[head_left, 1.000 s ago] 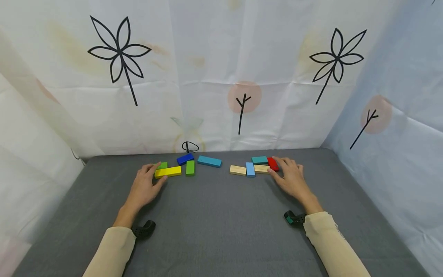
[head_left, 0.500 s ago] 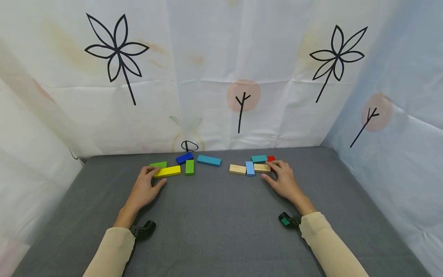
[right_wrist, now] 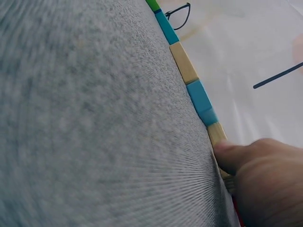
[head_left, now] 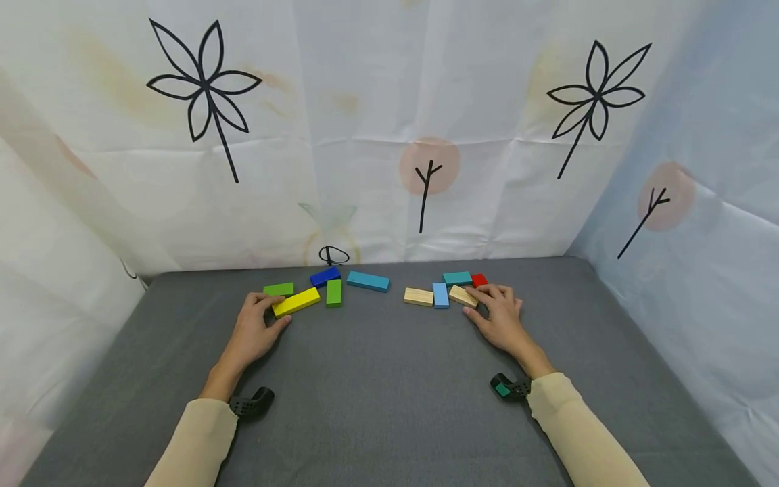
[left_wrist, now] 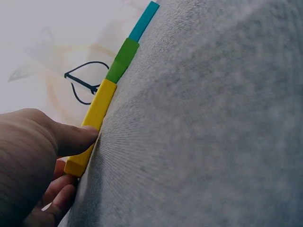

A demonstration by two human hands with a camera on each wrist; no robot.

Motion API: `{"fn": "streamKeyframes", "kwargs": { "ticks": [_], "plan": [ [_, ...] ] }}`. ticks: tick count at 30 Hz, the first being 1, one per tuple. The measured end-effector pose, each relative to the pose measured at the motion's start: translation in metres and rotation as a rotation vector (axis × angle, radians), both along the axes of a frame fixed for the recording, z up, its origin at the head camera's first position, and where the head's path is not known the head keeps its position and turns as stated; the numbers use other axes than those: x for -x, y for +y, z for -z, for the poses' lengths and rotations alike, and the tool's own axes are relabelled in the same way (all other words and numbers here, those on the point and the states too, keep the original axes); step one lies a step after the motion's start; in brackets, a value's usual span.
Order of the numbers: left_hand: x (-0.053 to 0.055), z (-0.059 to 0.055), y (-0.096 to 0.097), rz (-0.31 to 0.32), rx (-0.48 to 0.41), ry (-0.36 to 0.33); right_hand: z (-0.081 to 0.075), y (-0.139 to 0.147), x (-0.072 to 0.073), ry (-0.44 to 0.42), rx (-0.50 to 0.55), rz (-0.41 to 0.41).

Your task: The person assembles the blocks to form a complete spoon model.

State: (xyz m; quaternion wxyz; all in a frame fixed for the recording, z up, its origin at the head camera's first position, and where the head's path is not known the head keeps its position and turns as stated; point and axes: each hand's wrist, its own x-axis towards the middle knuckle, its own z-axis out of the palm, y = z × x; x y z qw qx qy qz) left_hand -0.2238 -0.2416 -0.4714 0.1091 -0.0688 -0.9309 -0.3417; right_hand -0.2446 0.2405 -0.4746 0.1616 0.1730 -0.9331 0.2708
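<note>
Yellow block [head_left: 297, 302] lies near the bench's [head_left: 389, 392] far edge, its near-left end pinched in the left hand's [head_left: 252, 330] grip. Right hand [head_left: 502, 321] pinches the near-right end of a wooden block [head_left: 462, 296]. Step, I judge: grasping, one each; next move calls for a steady pinch, clear of the upright-lying green block [head_left: 334, 293] and pale blue block [head_left: 441, 295]. Long axes: yellow, near-left to far-right; wooden, far-left to near-right.

Left grip [left_wrist: 34, 153] pinching yellow block [left_wrist: 100, 107], green block [left_wrist: 123, 60], blue block [left_wrist: 144, 21] beyond
</note>
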Motion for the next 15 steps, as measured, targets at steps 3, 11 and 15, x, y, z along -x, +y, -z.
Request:
{"fn": "streamKeyframes", "kwargs": {
  "ticks": [3, 11, 15],
  "plan": [
    [0.0007, 0.0, 0.0008, -0.005, 0.005, 0.001, 0.0019, 0.0023, 0.0017, 0.013, 0.013, 0.02],
    [0.0003, -0.0022, 0.0031, 0.017, 0.037, -0.015, 0.0025, 0.0041, 0.0032, 0.0, 0.039, 0.046],
    [-0.0013, -0.0044, 0.0046, 0.044, 0.059, -0.054, 0.0025, 0.0035, 0.0033, 0.003, 0.024, 0.047]
  ]
}}
